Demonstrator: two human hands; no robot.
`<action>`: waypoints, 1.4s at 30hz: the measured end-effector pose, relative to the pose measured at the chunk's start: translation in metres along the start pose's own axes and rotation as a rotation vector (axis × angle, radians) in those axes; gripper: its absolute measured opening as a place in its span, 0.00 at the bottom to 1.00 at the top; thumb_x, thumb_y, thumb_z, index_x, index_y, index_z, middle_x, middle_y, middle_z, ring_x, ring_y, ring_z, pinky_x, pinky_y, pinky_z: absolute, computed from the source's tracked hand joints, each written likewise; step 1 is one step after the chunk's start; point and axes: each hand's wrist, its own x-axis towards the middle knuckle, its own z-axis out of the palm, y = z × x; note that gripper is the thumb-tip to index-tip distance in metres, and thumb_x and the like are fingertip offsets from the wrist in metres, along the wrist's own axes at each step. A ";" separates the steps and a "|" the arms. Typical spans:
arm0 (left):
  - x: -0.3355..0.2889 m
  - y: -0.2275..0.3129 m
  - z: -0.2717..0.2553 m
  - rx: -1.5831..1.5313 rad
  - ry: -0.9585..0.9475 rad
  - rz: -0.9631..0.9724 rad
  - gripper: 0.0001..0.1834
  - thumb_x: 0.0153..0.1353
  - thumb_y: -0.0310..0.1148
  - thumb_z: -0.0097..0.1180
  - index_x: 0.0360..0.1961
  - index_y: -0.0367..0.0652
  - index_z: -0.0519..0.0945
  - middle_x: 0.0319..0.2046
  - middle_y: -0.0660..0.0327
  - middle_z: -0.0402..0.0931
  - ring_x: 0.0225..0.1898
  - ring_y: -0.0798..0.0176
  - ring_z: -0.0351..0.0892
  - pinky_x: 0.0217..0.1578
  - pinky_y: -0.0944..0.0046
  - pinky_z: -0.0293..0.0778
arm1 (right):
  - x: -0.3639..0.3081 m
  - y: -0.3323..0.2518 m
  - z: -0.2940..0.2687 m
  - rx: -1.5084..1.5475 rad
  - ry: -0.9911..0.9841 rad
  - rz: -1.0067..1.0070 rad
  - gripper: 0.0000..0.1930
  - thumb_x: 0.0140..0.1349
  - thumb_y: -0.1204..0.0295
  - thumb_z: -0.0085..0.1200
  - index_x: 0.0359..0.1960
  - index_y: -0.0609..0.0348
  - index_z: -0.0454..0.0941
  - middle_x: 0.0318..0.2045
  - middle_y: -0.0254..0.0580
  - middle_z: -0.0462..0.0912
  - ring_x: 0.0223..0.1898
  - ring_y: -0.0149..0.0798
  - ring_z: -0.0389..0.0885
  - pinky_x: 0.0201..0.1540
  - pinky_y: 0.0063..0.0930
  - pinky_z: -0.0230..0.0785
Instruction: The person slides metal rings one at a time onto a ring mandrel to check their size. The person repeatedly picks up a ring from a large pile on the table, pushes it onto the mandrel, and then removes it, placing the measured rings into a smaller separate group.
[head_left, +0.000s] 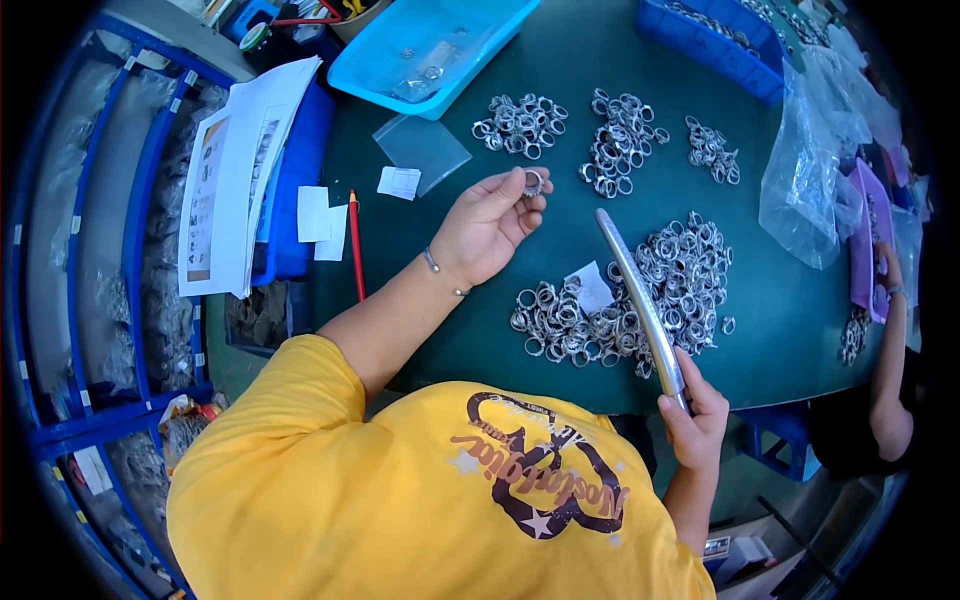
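A silver ring [533, 183] is pinched between the thumb and fingers of my left hand [490, 225], held above the green table. My right hand [697, 410] grips the thick end of a tapered metal ring mandrel [640, 295], whose narrow tip points away from me. Beneath the mandrel lies a big heap of silver rings [690, 275], joined on its left to a lower heap [550, 320] with a small white paper slip [590, 288] on it. Beyond my hands are smaller ring piles, at the middle [522, 125], centre right [622, 140] and farther right [712, 152].
A light-blue basket [375, 75] and blue bin [720, 62] stand at the back. Paper sheets [235, 190], a red pencil [356, 245] and a plastic bag [422, 150] are left. At right lie clear bags [815, 170] and a purple tray [868, 240], with another person's hand [888, 268] there.
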 end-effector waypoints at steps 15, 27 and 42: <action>-0.008 -0.002 0.003 -0.151 -0.117 -0.021 0.11 0.64 0.30 0.43 0.43 0.35 0.70 0.37 0.55 0.71 0.31 0.69 0.71 0.33 0.73 0.71 | 0.000 0.000 0.001 0.018 0.020 0.024 0.27 0.49 0.77 0.56 0.53 0.71 0.66 0.31 0.34 0.74 0.28 0.21 0.67 0.33 0.13 0.61; -0.021 0.005 0.008 -0.244 -0.330 -0.057 0.13 0.62 0.30 0.46 0.47 0.37 0.69 0.42 0.54 0.69 0.37 0.68 0.70 0.38 0.72 0.71 | -0.009 -0.006 0.005 -0.079 0.041 -0.120 0.26 0.49 0.76 0.56 0.52 0.73 0.67 0.30 0.36 0.76 0.28 0.23 0.69 0.33 0.15 0.62; -0.066 0.000 0.016 0.287 -0.305 0.058 0.16 0.47 0.17 0.59 0.40 0.36 0.76 0.35 0.55 0.74 0.36 0.64 0.76 0.39 0.71 0.74 | -0.020 -0.033 0.040 -0.448 -0.102 -0.593 0.26 0.43 0.85 0.53 0.49 0.68 0.71 0.24 0.48 0.77 0.21 0.39 0.75 0.27 0.23 0.66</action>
